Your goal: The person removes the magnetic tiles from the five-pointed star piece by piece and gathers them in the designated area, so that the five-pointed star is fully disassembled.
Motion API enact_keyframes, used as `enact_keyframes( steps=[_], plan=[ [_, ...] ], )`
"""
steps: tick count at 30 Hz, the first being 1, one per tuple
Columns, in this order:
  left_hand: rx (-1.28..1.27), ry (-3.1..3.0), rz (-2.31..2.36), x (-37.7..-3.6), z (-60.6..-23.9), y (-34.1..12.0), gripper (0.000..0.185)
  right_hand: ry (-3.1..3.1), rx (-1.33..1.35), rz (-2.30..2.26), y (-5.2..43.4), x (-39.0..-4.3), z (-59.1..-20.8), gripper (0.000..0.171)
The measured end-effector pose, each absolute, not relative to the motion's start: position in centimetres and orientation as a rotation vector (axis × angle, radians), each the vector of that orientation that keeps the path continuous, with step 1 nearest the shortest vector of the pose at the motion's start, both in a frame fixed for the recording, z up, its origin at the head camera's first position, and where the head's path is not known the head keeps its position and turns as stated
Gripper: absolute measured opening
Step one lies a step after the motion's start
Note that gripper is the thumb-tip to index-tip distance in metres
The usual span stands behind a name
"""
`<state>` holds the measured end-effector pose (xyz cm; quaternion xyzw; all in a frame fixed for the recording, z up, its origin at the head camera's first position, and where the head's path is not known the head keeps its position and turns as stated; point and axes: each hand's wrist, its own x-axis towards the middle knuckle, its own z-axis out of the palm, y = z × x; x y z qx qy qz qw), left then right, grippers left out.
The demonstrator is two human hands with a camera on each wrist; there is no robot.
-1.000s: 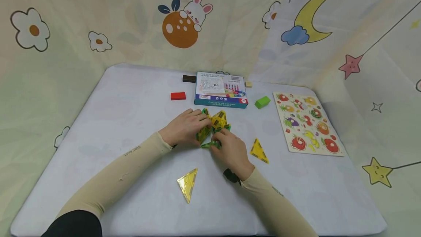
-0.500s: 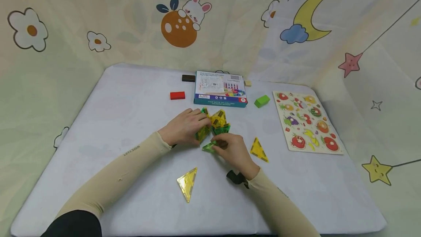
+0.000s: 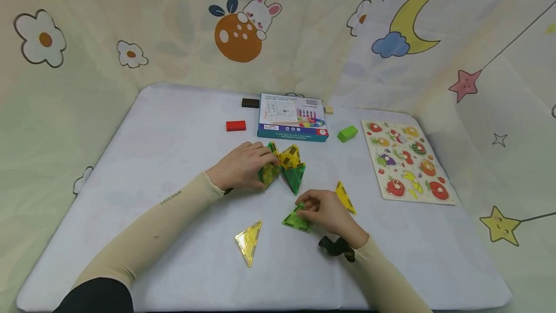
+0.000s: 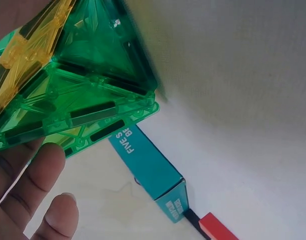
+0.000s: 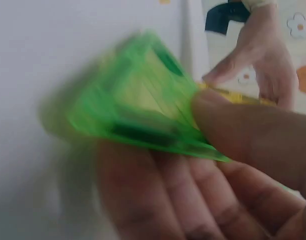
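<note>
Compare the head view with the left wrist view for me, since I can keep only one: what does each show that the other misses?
Only the head view shows the right hand pinching a loose green triangle tile, the fruit puzzle board and two yellow triangles lying flat. Only the left wrist view shows the black strips inside the tile edges. Both show the left hand on the green and yellow tile cluster, the teal box and the red block.

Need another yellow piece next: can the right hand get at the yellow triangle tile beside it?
Probably not yet: the yellow triangle tile lies uncovered beside the right hand, but that hand grips a green triangle tile.
</note>
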<state>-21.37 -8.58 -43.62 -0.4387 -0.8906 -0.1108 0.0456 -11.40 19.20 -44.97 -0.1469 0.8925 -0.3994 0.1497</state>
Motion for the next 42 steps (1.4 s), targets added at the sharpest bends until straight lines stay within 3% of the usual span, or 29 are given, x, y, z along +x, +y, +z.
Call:
enact_keyframes(
  steps=[6,14,22,30,42],
  plan=[
    [-1.313,-2.776,-0.447,-21.4,-43.4,-8.6,0.065,2.546,-0.377,-1.046,21.8,-10.5,-45.0,0.018],
    [-1.283,-2.833,-0.573,-21.4,-43.5,-8.5,0.063,2.723,-0.257,-0.986,21.6,-10.1,-45.0,0.022],
    [-1.255,-2.865,-0.702,-21.6,-43.7,-8.7,0.06,2.898,-0.239,-0.981,19.6,-10.8,-44.6,0.012],
    [-1.045,-2.862,-1.046,-22.3,-44.3,-10.3,0.034,2.905,-0.271,-1.061,15.9,-11.8,-44.3,0.013],
    [-0.939,-2.84,-1.277,-23.2,-45.1,-11.0,0.031,2.899,-0.334,-1.123,12.8,-13.0,-44.6,0.018]
  ],
)
